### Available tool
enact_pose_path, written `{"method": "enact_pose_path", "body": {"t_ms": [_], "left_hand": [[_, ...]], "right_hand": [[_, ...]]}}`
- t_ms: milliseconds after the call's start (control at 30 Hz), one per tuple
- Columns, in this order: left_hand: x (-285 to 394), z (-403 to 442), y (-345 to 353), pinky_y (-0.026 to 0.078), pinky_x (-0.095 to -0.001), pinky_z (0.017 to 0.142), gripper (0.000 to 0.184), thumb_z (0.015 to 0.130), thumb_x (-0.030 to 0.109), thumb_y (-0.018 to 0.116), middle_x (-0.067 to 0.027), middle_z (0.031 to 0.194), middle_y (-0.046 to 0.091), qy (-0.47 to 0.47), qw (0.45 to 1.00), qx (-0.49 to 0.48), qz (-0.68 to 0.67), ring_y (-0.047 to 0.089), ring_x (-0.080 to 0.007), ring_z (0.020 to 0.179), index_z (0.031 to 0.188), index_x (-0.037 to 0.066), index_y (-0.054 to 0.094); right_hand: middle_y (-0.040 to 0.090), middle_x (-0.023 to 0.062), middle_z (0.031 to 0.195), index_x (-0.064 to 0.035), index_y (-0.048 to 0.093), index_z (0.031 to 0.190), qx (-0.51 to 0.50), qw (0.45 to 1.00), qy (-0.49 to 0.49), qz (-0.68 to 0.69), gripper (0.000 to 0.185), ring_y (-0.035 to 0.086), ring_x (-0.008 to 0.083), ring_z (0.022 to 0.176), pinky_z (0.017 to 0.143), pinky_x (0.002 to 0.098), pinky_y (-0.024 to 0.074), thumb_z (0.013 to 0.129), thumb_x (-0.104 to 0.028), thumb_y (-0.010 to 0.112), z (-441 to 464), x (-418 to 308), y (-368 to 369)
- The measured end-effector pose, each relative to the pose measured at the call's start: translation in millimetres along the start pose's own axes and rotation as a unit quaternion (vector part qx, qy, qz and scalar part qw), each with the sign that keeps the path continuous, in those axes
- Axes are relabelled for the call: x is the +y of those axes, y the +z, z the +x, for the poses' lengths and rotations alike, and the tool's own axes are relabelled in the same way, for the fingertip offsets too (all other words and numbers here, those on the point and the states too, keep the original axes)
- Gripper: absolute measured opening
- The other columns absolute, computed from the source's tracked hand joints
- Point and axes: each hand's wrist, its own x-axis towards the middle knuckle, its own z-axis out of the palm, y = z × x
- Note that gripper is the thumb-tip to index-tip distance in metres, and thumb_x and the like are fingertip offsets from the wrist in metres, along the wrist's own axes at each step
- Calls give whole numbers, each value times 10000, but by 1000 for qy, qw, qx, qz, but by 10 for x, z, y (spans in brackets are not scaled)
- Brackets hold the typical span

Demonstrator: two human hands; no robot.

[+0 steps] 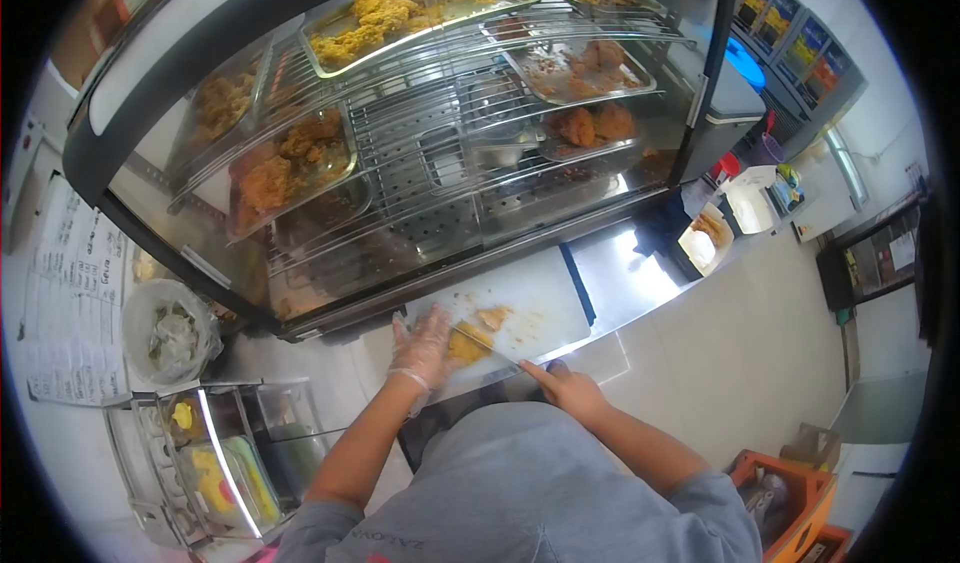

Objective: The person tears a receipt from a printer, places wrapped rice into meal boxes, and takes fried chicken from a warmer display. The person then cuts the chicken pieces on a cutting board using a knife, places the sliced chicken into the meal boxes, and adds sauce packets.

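My right hand (570, 391) is wrapped round the handle of a knife (492, 345). The blade points left across a golden fried chicken piece (468, 346) on a white cutting board (550, 303). My left hand (424, 346), in a clear plastic glove, presses against the chicken's left side. Its fingers reach forward over the board, and the exact grip is partly hidden. A smaller chicken piece (493, 317) and scattered crumbs lie just beyond the blade.
A glass display warmer (400, 283) with trays of fried chicken (375, 18) stands directly behind the board. Open food boxes (705, 243) sit at the counter's right end. To the left are a plastic-lined bucket (170, 333) and metal food containers (230, 483). An orange crate (800, 493) stands lower right.
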Motion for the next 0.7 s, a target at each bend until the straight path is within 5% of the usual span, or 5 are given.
{"method": "enact_pose_path", "body": {"t_ms": [233, 467, 700], "left_hand": [[-152, -53, 54, 51, -685, 1283, 1118, 854, 611, 752, -117, 1799, 99, -16, 1000, -17, 13, 204, -304, 1637, 1706, 123, 217], [11, -161, -73, 59, -652, 1298, 1128, 864, 588, 764, -79, 1804, 81, 2, 999, 28, -28, 188, -338, 1636, 1718, 153, 170], [-46, -311, -106, 91, -685, 1284, 1034, 858, 484, 811, -69, 1784, 184, 26, 995, 85, -36, 294, -355, 1596, 1688, 165, 284]], "right_hand": [[695, 186, 1007, -428, 332, 1654, -19, 1000, 12, -21, 728, 717, 372, 831, 764, 482, 565, 1008, -206, 583, 41, -131, -61], [663, 170, 935, -421, 421, 1613, 63, 996, 13, -56, 666, 694, 357, 771, 707, 476, 560, 1010, -212, 611, -62, -146, 37], [639, 150, 822, -405, 444, 1609, 108, 994, -23, 8, 656, 650, 365, 668, 691, 466, 548, 1007, -209, 620, -199, -198, 43]]}}
